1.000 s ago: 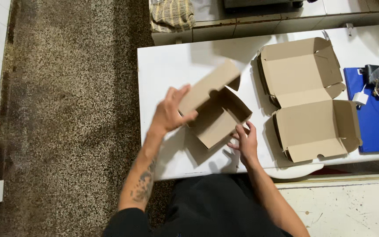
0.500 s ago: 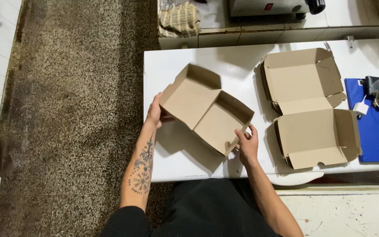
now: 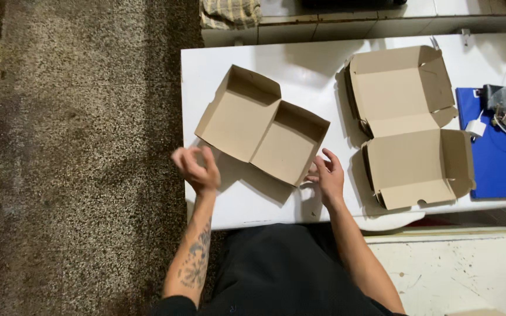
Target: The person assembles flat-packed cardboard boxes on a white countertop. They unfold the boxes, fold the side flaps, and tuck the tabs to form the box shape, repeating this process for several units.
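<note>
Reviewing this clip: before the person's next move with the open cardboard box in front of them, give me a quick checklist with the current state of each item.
1. Cardboard box fully open, both halves facing up: ok.
2. Right hand in contact with the box's near corner: ok.
3. Left hand on the box: not ok; it is off the box, near the table's left edge, and blurred.
4. Box fully supported on the white table: ok.
5. Clear of the second open box to the right: ok, a gap shows between them.
6. Box tabs locked in place: cannot tell.
</note>
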